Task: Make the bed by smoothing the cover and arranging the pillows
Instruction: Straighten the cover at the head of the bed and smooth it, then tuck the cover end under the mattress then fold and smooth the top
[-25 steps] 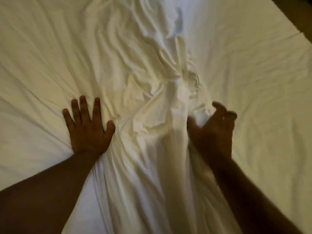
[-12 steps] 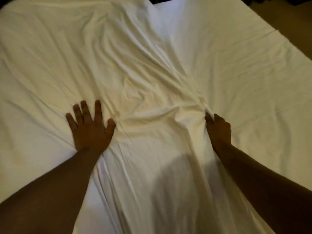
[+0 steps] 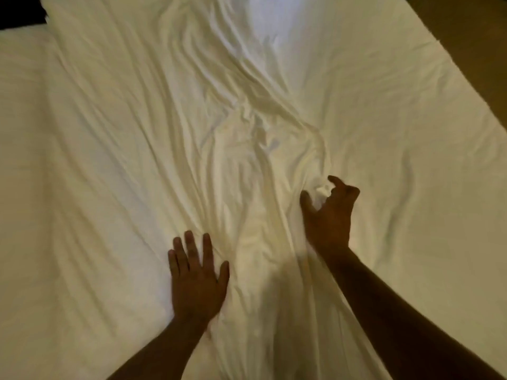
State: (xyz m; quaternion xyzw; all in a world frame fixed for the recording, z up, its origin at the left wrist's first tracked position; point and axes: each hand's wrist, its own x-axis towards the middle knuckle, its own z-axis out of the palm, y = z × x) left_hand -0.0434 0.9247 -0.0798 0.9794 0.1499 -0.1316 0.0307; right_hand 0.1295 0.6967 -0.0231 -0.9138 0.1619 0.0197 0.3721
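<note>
A white cover [image 3: 115, 165] spreads over the whole bed, with a ridge of deep creases [image 3: 263, 138] running down its middle. My left hand [image 3: 196, 278] lies flat on the cover, fingers straight and spread, just left of the ridge. My right hand [image 3: 329, 212] sits farther forward, on the right side of the ridge. Its thumb and curled fingers hold a small bunch of the fabric [image 3: 322, 191]. No pillow is in view.
The bed's right edge [image 3: 450, 69] runs diagonally at the upper right, with brownish floor [image 3: 477, 31] beyond it. A dark gap [image 3: 19, 9] shows at the top left corner. The cover's left part lies fairly flat.
My right hand has moved forward along the ridge and now holds a new bunch of cover with looser fingers. My left hand stays flat. The middle creases have bunched up again.
</note>
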